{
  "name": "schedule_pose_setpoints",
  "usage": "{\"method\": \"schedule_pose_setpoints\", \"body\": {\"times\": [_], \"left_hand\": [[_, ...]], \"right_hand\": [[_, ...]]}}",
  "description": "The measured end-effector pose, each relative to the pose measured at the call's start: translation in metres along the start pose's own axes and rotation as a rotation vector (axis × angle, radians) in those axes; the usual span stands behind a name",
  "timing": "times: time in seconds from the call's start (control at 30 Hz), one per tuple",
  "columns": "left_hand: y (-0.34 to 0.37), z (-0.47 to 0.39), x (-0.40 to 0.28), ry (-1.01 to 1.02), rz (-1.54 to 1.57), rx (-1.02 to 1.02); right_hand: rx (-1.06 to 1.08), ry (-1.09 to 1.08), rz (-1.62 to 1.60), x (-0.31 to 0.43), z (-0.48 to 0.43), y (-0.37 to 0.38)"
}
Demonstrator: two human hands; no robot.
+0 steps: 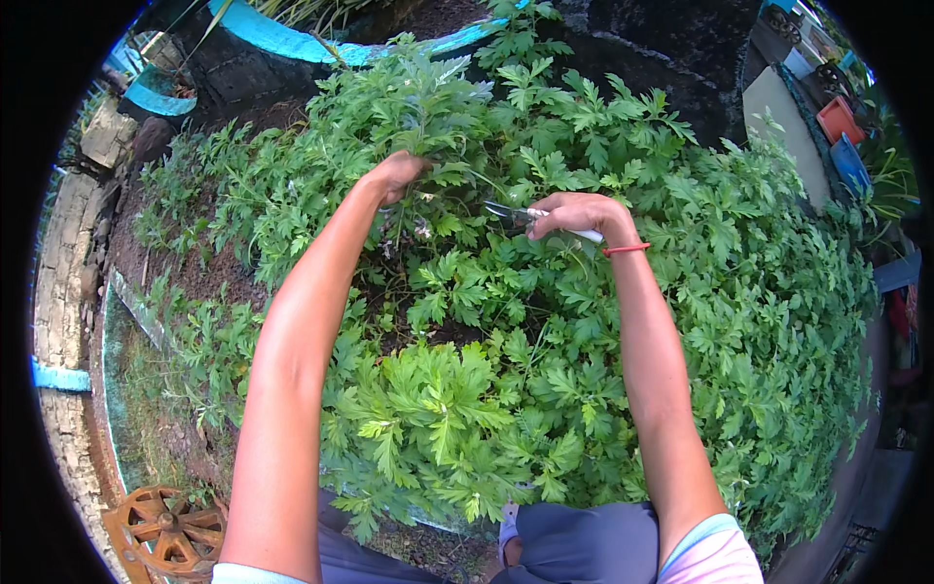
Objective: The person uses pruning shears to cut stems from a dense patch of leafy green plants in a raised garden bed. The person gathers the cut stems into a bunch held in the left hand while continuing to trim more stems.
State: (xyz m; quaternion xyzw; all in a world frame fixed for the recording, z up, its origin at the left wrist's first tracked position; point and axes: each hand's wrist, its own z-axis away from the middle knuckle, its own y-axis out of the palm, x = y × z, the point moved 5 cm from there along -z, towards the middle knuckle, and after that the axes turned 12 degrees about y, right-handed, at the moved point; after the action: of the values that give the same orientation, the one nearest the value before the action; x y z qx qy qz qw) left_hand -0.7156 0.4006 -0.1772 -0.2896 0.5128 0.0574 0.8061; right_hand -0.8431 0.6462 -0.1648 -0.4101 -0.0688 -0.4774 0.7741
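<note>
My left hand (400, 177) is closed around leafy stems (427, 98) that rise above it, in the upper middle of a dense green bed; its fingers are slightly blurred and partly behind leaves. To its right, my right hand (576, 213) grips a pair of hand pruners (589, 235) with white handles. Their metal blades point left, towards the stems below my left hand. Lobed, bright green foliage (445, 409) fills the space between and below my forearms. A few wilted pale flowers (422, 228) hang just below my left hand.
A turquoise-rimmed round planter (292, 36) stands beyond the plants, by a dark rock-like surface (657, 58). A stone block border (66, 270) runs along the left. At lower left lies a brown spoked wheel (169, 522). Red (840, 119) and blue containers (850, 162) stand at right.
</note>
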Motion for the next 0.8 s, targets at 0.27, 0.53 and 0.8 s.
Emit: {"method": "schedule_pose_setpoints", "body": {"times": [0.27,0.53,0.8], "left_hand": [[0.005,0.033,-0.025,0.034,0.016,0.008],[0.010,0.031,-0.043,0.110,-0.111,0.033],[0.029,0.041,-0.066,0.120,-0.026,-0.055]], "right_hand": [[-0.239,0.108,0.043,0.034,-0.062,0.011],[-0.034,-0.039,0.135,0.043,-0.082,0.063],[0.088,-0.024,-0.082,-0.023,-0.064,-0.005]]}}
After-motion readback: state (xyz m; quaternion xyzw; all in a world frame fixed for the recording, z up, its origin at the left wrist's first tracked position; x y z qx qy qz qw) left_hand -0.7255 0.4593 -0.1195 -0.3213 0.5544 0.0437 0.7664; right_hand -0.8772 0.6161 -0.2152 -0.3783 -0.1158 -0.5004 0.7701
